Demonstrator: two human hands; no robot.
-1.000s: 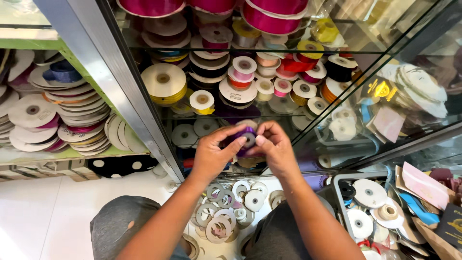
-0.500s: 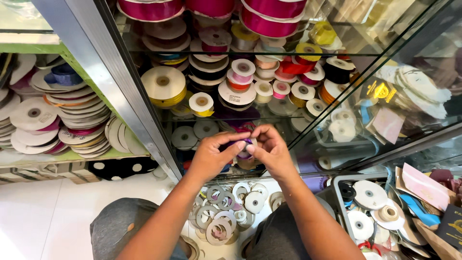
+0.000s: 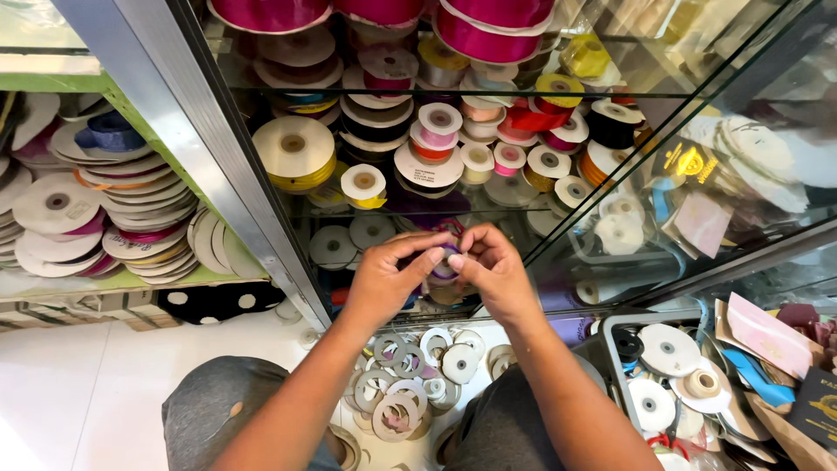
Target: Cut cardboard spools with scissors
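Glass shelf cabinet (image 3: 261, 187) packed with ribbon reels; just in front of it, left hand (image 3: 384, 279) and right hand (image 3: 494, 272) both pinch a small purple ribbon spool (image 3: 445, 260), above a pile of empty cardboard reels (image 3: 410, 392).

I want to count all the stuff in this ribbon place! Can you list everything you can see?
small ribbon spool: one, purple, pinched between both hands
large ribbon rolls: about four, pink and magenta, top of the glass cabinet
spools on the glass shelf: many, yellow, pink, red, orange, black and white, mid cabinet
flat spools: tall stacks, mostly white, green shelf at left
blue ribbon roll: one, blue, atop those stacks
empty spool rings: many, whitish grey, in a pile between the knees
tray of spools: several, white, lower right
polka-dot roll: one, black with white dots, under the green shelf
left hand: on the purple spool
right hand: on the purple spool
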